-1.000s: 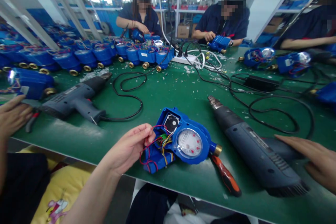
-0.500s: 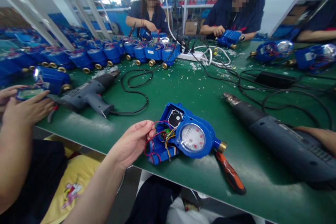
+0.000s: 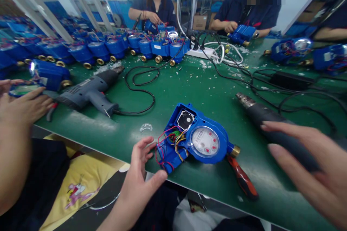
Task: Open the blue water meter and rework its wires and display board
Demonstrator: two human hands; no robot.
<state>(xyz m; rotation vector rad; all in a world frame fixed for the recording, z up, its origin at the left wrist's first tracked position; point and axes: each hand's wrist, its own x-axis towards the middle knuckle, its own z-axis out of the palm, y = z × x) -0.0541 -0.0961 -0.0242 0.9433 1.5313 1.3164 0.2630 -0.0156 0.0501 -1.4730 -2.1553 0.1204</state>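
An opened blue water meter (image 3: 204,140) with a round dial and loose red and yellow wires lies near the front edge of the green table (image 3: 189,86). My left hand (image 3: 138,173) hovers at the table edge just left of the meter, fingers spread, holding nothing. My right hand (image 3: 311,166) is stretched out with fingers apart over the rear of a dark grey heat gun (image 3: 267,117), covering its handle. A red-handled tool (image 3: 242,180) lies beside the meter's brass fitting. A small clear plastic piece (image 3: 145,127) rests left of the meter.
A second heat gun (image 3: 89,92) lies at left with its black cord looping across the table. A neighbour's hand (image 3: 24,106) is at the far left. Rows of blue meters (image 3: 108,48), a power strip (image 3: 200,53) and two seated co-workers fill the back.
My left hand released the red wires and drew back to the table edge, opening. My right hand rose off the heat gun's handle and spread. A clear piece now lies by the meter.
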